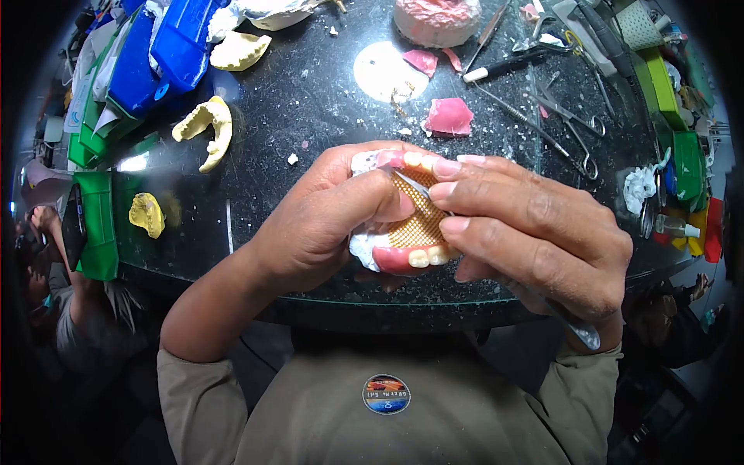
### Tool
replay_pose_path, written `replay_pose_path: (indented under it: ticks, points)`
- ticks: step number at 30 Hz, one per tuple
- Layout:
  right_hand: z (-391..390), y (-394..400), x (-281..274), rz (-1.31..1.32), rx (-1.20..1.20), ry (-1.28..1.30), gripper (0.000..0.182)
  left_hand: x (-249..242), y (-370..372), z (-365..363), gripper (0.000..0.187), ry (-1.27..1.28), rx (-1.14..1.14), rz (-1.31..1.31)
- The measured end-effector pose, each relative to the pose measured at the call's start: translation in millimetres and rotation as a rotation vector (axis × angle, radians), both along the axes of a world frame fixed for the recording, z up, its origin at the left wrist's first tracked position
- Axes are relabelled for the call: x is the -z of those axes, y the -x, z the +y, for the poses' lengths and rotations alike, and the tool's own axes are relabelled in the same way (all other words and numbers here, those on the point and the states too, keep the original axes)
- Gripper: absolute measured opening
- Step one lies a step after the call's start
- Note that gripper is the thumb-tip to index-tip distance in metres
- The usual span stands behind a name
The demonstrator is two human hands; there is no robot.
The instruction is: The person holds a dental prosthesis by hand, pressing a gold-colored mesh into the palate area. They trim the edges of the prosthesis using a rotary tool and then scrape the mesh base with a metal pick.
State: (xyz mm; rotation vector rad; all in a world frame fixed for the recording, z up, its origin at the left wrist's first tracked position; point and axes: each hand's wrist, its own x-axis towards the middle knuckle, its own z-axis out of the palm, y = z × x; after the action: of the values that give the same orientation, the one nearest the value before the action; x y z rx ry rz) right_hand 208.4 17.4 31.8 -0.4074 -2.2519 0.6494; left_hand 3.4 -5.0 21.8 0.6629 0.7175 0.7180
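A denture with pink wax gums, cream teeth and a gold-coloured mesh palate sits on a white plaster base, held above the table's front edge. My left hand is closed around its left side, thumb bent over the mesh. Between the fingers of my right hand is a slim metal wax carver. Its pointed blade rests at the upper part of the mesh, close to the left thumb, and its spoon-shaped end sticks out below the palm. The right fingertips also lie against the denture's right side, hiding the teeth there.
Pink wax pieces and a white disc lie beyond my hands. Scissors and metal tools are at the right. Plaster arches, a yellow piece and blue trays are left. A pink-topped plaster model stands at the back.
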Motion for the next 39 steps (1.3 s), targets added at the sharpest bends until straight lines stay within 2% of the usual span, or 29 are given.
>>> replay_pose_path:
  ticks: [10,19,34,39]
  points:
    - [-2,-2,-2,-0.009,-0.006,0.033,0.028,-1,-5,-3,0.038,0.029,-0.071,0.032]
    - [-3,0,0,0.008,0.022,0.010,0.029,1,-4,-2,0.040,0.008,-0.046,0.026]
    - [-2,-1,0,-0.088,0.032,-0.163,0.028,-1,-4,-1,0.039,0.043,-0.050,0.017]
    - [0,0,2,0.109,-0.025,-0.096,0.026,-10,-5,-6,0.039,0.013,-0.071,0.095]
